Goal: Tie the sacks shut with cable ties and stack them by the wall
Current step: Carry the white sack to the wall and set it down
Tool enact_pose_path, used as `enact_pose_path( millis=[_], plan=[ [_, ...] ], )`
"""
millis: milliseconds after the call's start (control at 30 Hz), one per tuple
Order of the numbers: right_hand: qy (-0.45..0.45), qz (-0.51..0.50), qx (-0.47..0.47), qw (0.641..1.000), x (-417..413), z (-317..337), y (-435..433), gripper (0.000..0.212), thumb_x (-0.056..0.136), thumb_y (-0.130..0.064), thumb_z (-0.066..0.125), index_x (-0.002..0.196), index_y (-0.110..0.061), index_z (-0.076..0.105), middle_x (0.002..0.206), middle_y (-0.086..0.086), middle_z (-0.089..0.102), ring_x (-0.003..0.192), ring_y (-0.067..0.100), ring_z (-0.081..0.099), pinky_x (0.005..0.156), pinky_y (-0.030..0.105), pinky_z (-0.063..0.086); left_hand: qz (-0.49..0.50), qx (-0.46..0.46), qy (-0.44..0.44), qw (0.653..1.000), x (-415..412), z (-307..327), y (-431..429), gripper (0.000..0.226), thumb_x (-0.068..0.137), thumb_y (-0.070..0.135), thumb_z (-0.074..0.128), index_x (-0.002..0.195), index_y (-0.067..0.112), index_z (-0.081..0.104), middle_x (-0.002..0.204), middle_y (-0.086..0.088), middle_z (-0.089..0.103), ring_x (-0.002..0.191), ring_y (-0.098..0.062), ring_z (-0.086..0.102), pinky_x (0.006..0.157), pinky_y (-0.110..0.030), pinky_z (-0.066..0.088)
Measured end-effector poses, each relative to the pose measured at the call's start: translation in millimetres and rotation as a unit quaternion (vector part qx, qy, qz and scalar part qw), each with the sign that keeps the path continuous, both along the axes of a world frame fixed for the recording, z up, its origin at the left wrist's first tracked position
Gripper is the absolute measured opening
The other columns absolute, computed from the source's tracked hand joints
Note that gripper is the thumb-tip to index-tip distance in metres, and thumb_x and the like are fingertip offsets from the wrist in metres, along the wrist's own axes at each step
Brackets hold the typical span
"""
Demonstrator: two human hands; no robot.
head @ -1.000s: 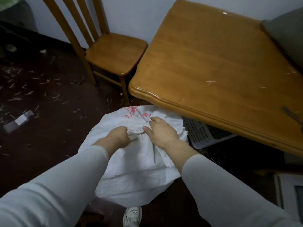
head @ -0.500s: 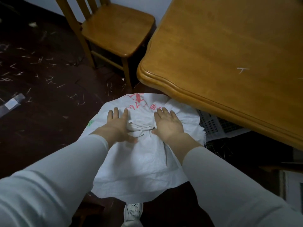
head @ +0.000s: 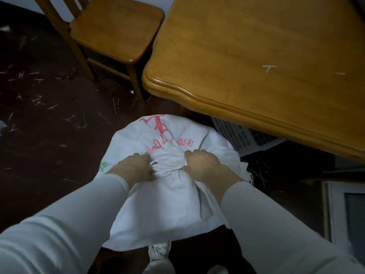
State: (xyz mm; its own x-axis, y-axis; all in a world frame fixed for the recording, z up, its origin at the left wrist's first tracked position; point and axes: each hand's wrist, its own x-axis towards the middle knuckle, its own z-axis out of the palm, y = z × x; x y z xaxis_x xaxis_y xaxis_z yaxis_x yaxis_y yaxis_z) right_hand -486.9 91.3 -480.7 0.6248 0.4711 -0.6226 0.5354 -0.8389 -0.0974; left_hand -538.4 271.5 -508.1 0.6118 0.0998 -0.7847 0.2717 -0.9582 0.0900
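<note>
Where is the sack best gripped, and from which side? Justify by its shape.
Grip the bunched neck from above, one hand each side, as the left hand and right hand do. The cloth gathers into a wad there; the sack elsewhere bulges smooth, offering no hold.

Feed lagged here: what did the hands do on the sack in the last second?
The left hand and right hand, flat on the sack half a second ago, grip its bunched top again, one each side. Sack unmoved, beside the table.
</note>
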Motion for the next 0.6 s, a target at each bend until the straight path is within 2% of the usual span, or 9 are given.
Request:
enact_pose_path(
  millis=[67, 133, 400, 600],
  plan=[
    [0.011, 0.008, -0.008, 1.0, -10, 8, -5, 0.049, 0.094, -0.043, 0.046, 0.123, -0.004, 0.045, 0.123, 0.016, 0.054, 0.114, 0.032, 0.052, 0.089, 0.036, 0.042, -0.045, 0.01, 0.005, 0.999, -8, 9, -13, 0.05, 0.091, 0.039, 0.054, 0.131, 0.011, 0.046, 0.128, -0.014, 0.052, 0.117, -0.03, 0.053, 0.097, -0.033, 0.041],
    [0.011, 0.012, -0.01, 1.0, -19, 17, -8, 0.053, 0.093, -0.049, 0.045, 0.121, -0.004, 0.048, 0.12, 0.014, 0.056, 0.111, 0.03, 0.054, 0.088, 0.035, 0.043, -0.055, 0.014, 0.014, 0.998, -16, 16, -22, 0.042, 0.094, 0.033, 0.05, 0.13, 0.01, 0.049, 0.128, -0.013, 0.055, 0.117, -0.027, 0.054, 0.096, -0.029, 0.04],
    [-0.059, 0.051, 0.04, 0.996, -53, 71, -32, 0.042, 0.096, -0.041, 0.042, 0.116, -0.007, 0.056, 0.118, 0.012, 0.061, 0.109, 0.03, 0.056, 0.086, 0.035, 0.043, -0.104, 0.08, -0.037, 0.991, -49, 74, -48, 0.032, 0.098, 0.029, 0.041, 0.122, 0.012, 0.053, 0.127, -0.008, 0.054, 0.116, -0.025, 0.054, 0.095, -0.03, 0.041],
    [-0.11, 0.042, 0.023, 0.993, -100, 119, -91, 0.042, 0.097, -0.04, 0.041, 0.12, -0.008, 0.055, 0.122, 0.011, 0.059, 0.112, 0.03, 0.055, 0.088, 0.035, 0.043, -0.213, 0.124, -0.105, 0.964, -93, 123, -106, 0.03, 0.099, 0.024, 0.038, 0.122, 0.011, 0.054, 0.126, -0.008, 0.056, 0.115, -0.026, 0.055, 0.09, -0.033, 0.044]
  ],
)
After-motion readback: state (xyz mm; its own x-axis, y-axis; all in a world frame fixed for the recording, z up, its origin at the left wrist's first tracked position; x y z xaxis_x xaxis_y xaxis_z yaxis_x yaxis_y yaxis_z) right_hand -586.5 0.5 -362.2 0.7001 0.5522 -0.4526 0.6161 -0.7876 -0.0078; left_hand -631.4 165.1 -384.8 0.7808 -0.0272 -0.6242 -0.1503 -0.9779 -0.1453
